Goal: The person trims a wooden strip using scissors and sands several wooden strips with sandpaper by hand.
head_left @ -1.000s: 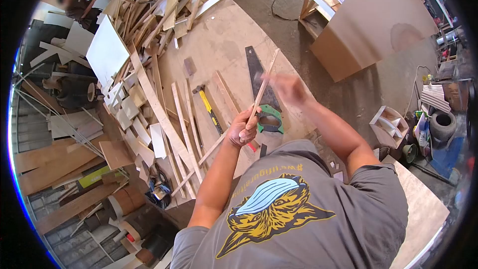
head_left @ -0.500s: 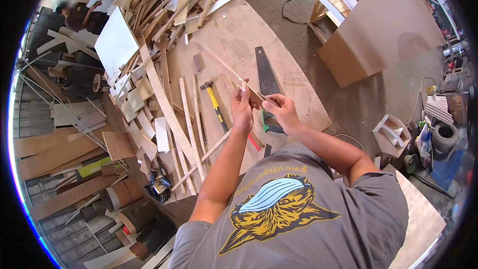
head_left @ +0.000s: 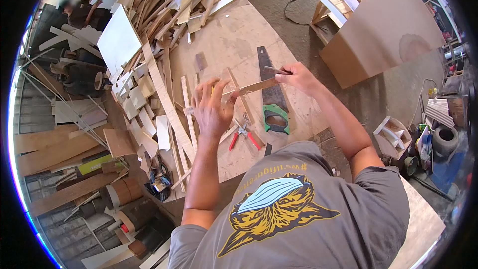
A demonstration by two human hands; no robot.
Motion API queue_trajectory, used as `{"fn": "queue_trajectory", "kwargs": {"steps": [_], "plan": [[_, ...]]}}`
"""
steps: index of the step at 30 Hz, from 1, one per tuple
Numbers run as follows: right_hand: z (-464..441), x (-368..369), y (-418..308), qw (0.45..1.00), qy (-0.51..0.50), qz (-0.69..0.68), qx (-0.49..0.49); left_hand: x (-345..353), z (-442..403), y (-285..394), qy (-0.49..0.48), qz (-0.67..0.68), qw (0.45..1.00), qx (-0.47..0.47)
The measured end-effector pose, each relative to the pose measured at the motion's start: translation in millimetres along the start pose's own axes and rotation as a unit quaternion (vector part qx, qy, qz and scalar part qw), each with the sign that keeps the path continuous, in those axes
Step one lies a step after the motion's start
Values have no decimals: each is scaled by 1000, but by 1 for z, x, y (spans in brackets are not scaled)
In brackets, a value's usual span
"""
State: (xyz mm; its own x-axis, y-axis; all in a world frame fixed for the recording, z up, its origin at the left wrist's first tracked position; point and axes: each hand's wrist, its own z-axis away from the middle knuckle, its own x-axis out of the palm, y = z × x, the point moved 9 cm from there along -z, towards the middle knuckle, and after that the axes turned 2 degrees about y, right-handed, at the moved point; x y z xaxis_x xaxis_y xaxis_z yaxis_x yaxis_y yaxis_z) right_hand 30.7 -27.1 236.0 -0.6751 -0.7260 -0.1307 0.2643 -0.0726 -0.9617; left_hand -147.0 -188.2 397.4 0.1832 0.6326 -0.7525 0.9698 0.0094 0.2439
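A thin wooden strip [head_left: 256,86] spans the space between my two hands, above the table. My left hand [head_left: 213,107] has its fingers and thumb around the strip's left part, and a blurred end sticks out beyond them. My right hand [head_left: 300,79] pinches the other end, where a short dark, flat piece [head_left: 275,70] also juts from the fingers. Beneath the strip lies a handsaw with a green handle [head_left: 275,118]. Red-handled pliers [head_left: 242,133] rest open below my left hand. The hammer is mostly hidden behind that hand.
Piled wood scraps [head_left: 164,7] cover the table's far left, with long strips [head_left: 167,97] beside my left arm. A large brown panel [head_left: 383,30] stands at right. A person [head_left: 84,15] is at upper left. A small open wooden box [head_left: 392,133] sits at right.
My hands have moved apart, left hand leftward and right hand up and right. The strip has swung to lie nearly level between them. The pliers and the saw's handle are now uncovered.
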Motion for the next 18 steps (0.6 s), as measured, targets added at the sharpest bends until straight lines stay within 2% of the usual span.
{"fn": "queue_trajectory", "kwargs": {"steps": [1, 3, 4, 6, 7, 10, 12, 13, 15, 17, 18], "plan": [[-3, 1, -3, 1000, -28, 1, 12, 2, 0, -3, -20, -19, 999, 17], [-14, -4, -8, 1000, -11, 8, -8, 49, 42, -41, -236, 74, 959, -137], [-19, -3, -10, 1000, -1, 11, -19, 56, 52, -46, -254, 81, 947, -177], [-15, -12, -36, 973, 155, 103, -133, 71, 72, -50, -292, 96, 917, -255], [-4, -13, -46, 943, 232, 148, -186, 76, 78, -50, -288, 106, 912, -272], [22, 10, -46, 896, 295, 233, -237, 84, 88, -48, -253, 139, 904, -314], [45, 61, -46, 843, 183, 332, -382, 82, 90, -42, -210, 159, 908, -325], [56, 83, -40, 803, 125, 375, -446, 86, 94, -44, -221, 165, 901, -336], [41, 59, -25, 822, 204, 349, -402, 97, 105, -47, -246, 178, 884, -355], [29, 29, -22, 834, 329, 234, -376, 104, 110, -50, -236, 186, 880, -367], [31, 52, -23, 834, 248, 254, -422, 107, 111, -52, -231, 188, 879, -373]]}}
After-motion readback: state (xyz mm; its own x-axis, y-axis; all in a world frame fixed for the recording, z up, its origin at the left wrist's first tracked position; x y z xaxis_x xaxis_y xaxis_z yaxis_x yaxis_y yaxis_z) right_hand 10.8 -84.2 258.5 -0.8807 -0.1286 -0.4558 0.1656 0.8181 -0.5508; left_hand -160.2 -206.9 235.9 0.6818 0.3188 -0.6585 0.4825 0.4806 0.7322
